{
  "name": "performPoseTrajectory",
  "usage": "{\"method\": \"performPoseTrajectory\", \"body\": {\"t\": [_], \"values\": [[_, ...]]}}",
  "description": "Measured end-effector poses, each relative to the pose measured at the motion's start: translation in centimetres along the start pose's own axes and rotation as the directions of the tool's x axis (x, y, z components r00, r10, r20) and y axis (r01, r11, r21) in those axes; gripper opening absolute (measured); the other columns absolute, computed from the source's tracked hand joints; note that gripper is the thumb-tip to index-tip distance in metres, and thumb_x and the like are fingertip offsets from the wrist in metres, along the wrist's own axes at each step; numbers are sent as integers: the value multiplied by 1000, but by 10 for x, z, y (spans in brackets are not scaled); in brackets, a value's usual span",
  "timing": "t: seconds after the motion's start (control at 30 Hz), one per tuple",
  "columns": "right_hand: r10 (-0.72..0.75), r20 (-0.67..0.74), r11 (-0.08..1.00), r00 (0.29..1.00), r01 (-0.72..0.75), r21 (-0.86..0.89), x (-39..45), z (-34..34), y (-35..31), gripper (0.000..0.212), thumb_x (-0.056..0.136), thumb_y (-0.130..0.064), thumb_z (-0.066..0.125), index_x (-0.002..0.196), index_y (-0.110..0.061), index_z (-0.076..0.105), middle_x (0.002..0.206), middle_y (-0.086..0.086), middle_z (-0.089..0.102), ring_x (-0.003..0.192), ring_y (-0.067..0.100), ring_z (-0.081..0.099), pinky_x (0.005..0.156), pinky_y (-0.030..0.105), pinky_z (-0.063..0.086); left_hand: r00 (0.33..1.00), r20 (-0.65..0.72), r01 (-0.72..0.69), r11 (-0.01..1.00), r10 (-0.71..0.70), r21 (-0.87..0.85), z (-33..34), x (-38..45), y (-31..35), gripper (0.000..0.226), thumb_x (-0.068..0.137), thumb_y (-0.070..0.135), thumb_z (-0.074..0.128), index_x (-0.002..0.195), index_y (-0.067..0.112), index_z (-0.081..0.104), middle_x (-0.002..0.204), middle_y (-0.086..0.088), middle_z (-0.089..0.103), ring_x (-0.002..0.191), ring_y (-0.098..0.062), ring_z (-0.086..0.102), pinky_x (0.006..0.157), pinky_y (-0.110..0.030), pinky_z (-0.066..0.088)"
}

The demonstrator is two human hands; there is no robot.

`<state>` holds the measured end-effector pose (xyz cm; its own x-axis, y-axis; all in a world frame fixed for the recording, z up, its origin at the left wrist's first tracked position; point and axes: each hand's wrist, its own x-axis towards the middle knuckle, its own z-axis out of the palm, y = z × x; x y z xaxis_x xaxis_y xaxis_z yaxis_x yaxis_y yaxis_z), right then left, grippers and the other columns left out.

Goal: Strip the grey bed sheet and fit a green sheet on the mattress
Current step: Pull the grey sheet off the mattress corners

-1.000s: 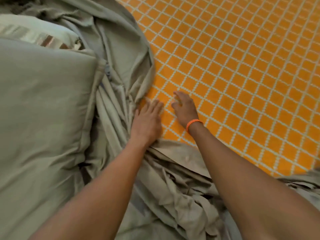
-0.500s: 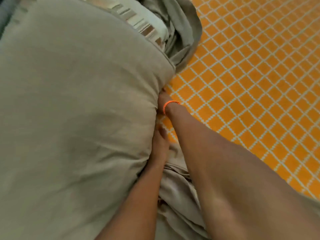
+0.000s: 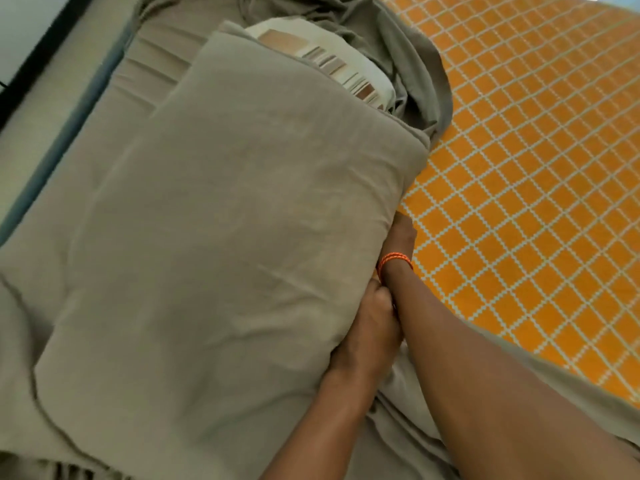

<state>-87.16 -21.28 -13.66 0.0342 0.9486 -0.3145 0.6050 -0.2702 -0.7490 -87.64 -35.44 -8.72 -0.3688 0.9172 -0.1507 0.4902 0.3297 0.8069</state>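
From the head camera we see a large grey fabric-covered pillow [image 3: 225,254] lying on the bed, over the rumpled grey bed sheet [image 3: 408,57]. Our left hand [image 3: 367,334] presses against the pillow's right edge, fingers tucked under it, so we cannot tell its grip. Our right hand [image 3: 398,237], with an orange braided wristband [image 3: 394,260], also reaches under that edge, its grip hidden. A striped cream pillow [image 3: 332,60] lies beyond. The orange diamond-patterned mattress [image 3: 536,185] is bare on the right.
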Motion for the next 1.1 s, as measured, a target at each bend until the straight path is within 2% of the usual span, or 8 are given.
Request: {"method": "performPoseTrajectory", "body": {"t": [0.13,0.23,0.4,0.53,0.7,0.8,0.93,1.1], "values": [[42,-44,968,998,-30,249,-32,-4,-14,30,97,-5,56,69,-18,58,67,0,58,49,0,43,56,33,26,952,-250,-165,984,178,74,-25,-6,-2,19,82,9,42,63,13,44,67,-14,53,62,-33,53,61,-43,48],[167,156,892,973,-217,396,-67,-4,9,22,102,-6,47,84,-9,60,77,5,60,69,2,51,63,30,39,948,-318,-94,969,17,-227,-49,-10,15,22,81,-1,45,66,10,56,64,-4,58,58,-21,55,59,-33,44],[180,244,670,953,-301,679,-109,9,8,43,104,-53,51,114,-17,71,114,-1,74,107,18,66,95,31,54,926,-184,64,618,-330,-784,-89,0,57,34,86,-6,42,73,13,67,65,-11,66,45,-28,59,42,-27,46],[115,199,701,973,-221,678,-152,-5,2,58,101,-60,54,148,-27,52,146,-16,58,135,-3,51,118,26,37,721,-643,145,964,-258,-225,-164,23,-11,27,84,11,53,84,29,74,98,-7,75,91,-32,69,86,-50,57],[-5,142,824,990,-76,562,-174,-5,7,84,87,-62,71,157,-33,34,152,-17,49,138,-3,47,114,19,36,618,-682,649,744,-391,161,-212,30,-87,94,84,62,72,157,18,34,165,-16,35,155,-37,26,125,-63,4],[-28,167,859,986,-62,508,-179,-1,9,106,79,-64,78,162,-30,23,161,-12,40,145,2,40,120,27,33,646,-647,658,726,-405,201,-219,31,-100,109,78,81,65,158,14,32,156,-21,47,144,-41,44,121,-66,12],[-15,104,839,994,-44,542,-168,-12,7,74,95,-25,73,159,-23,35,151,-8,51,135,5,50,117,31,40,633,-713,584,790,-301,185,-213,34,-90,78,80,74,54,113,4,68,116,-25,70,106,-47,64,92,-56,51],[-40,12,816,999,26,578,-143,-52,5,55,98,-7,62,151,-14,51,144,-5,61,132,5,56,116,35,43,573,-798,455,882,-187,120,-203,35,-29,53,93,46,69,72,1,53,74,-21,54,69,-37,53,61,-40,28]]}}
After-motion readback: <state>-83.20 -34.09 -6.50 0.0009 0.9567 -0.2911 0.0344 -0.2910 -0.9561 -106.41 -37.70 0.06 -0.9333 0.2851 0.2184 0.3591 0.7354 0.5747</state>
